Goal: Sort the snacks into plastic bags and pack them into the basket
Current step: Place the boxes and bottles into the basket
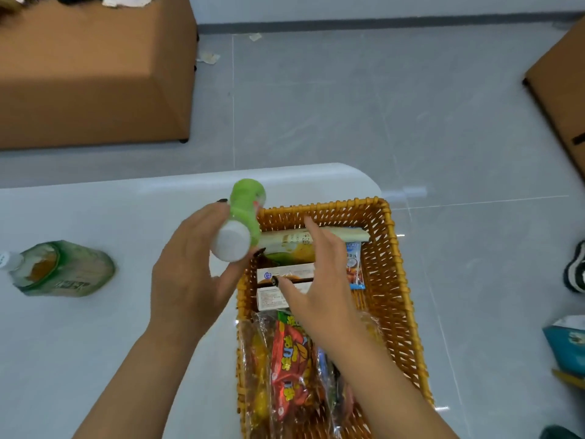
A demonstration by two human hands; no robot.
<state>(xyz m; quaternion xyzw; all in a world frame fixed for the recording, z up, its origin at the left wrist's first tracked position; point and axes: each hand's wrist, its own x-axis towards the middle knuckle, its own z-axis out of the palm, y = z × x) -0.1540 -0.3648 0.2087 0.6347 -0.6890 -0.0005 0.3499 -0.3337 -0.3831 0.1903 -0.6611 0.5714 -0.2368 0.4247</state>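
Note:
My left hand (186, 274) grips a small green bottle (245, 213) with a white cap, held tilted just left of the wicker basket (392, 258). My right hand (319, 277) hovers over the basket's middle with fingers spread and relaxed, holding nothing. In the basket's far end lie a long pale snack pack (342, 236), a blue sachet (354, 264) and white boxes (285, 275). A clear plastic bag of snacks (288, 372), red and yellow packets inside, fills the near end.
A larger green-labelled bottle (63, 269) lies on its side on the white table (79, 343) at the left. Brown upholstered blocks (95, 74) stand on the grey floor beyond. A blue packet (566, 343) and a shoe (576, 267) sit at the right edge.

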